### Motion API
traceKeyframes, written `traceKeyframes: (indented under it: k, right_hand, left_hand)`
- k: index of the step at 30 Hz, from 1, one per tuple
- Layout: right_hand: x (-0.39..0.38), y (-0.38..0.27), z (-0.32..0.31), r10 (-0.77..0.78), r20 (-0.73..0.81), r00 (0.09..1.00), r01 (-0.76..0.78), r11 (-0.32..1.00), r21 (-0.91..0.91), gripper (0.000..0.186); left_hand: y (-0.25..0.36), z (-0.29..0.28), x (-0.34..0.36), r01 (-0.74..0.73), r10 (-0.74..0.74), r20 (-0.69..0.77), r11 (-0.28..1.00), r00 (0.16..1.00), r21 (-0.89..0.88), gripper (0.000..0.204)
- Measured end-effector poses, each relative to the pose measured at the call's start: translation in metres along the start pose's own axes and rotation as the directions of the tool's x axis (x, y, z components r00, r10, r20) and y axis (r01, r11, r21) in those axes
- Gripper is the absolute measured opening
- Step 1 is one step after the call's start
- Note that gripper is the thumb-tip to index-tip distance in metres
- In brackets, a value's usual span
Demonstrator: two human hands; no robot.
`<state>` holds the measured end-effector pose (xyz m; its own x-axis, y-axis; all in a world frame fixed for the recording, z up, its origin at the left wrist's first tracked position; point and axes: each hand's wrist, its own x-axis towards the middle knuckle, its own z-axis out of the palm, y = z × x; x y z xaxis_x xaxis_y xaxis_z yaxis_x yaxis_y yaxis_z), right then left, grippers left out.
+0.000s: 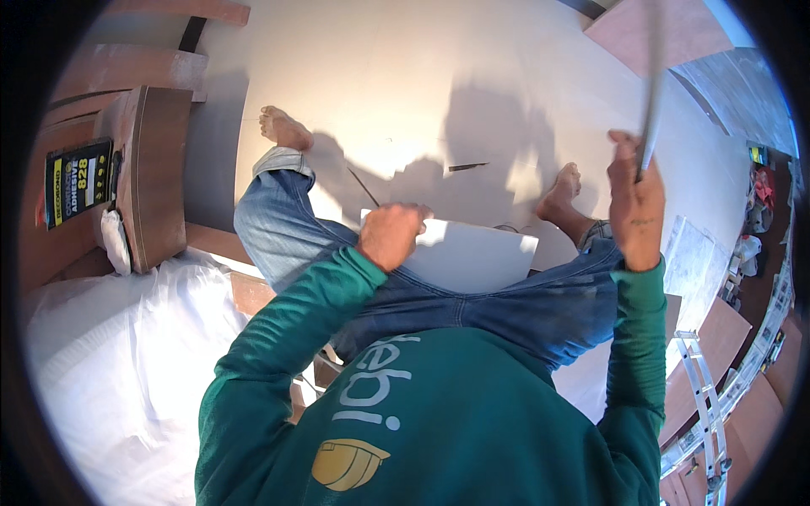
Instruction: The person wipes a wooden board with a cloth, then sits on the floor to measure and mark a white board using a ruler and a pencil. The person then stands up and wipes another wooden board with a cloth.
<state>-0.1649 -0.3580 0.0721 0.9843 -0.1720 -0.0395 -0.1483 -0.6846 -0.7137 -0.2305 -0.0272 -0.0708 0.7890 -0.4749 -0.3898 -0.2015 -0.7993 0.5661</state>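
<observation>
My left hand (390, 236) grips the top edge of a white rectangular board (472, 253) lying between my thighs. My right hand (634, 198) is raised at the right, closed around a long, thin grey strip or tool (651, 101) that points upward; its far end is blurred. A thin dark rod (360, 183) extends diagonally beyond my left hand. A short dark strip (468, 166) lies on the floor ahead, between my bare feet.
A brown cabinet (164, 177) stands left, with a black-and-yellow adhesive tin (78, 198) and clear plastic sheeting (110, 354) nearby. Boards (650, 29) lie at upper right. An aluminium ladder (700, 388) and assorted bags (747, 253) occupy the right.
</observation>
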Motion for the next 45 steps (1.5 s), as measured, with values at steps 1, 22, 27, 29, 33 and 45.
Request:
traceKeyframes:
  k: [1,22,27,29,33,45]
  right_hand:
    - [-0.009,0.001,0.006,-0.027,0.091,0.995,0.025,0.999,0.023,0.03]
    - [-0.09,-0.018,0.069,0.14,0.745,0.653,0.27,0.875,-0.401,0.046]
    - [-0.085,-0.021,0.068,0.167,0.765,0.622,0.294,0.856,-0.425,0.049]
    - [-0.083,-0.022,0.07,0.195,0.783,0.591,0.308,0.842,-0.443,0.05]
    - [-0.08,-0.021,0.073,0.247,0.788,0.564,0.325,0.811,-0.487,0.05]
    - [-0.074,0.0,0.085,0.112,0.784,0.611,0.446,0.769,-0.458,0.046]
  left_hand:
    - [-0.011,-0.007,0.003,0.012,-0.012,0.039,1.0,0.999,-0.01,0.024]
    - [-0.081,-0.053,0.009,0.183,-0.031,0.268,0.804,0.963,-0.565,0.025]
    - [-0.094,-0.046,0.017,0.39,-0.134,0.389,0.583,0.911,-0.712,0.023]
    - [-0.098,-0.044,0.022,0.385,-0.116,0.397,0.59,0.911,-0.71,0.022]
    - [-0.104,-0.045,0.028,0.392,-0.075,0.459,0.652,0.885,-0.65,0.023]
    - [-0.117,-0.035,0.065,0.612,-0.045,0.702,0.532,0.71,-0.585,0.03]
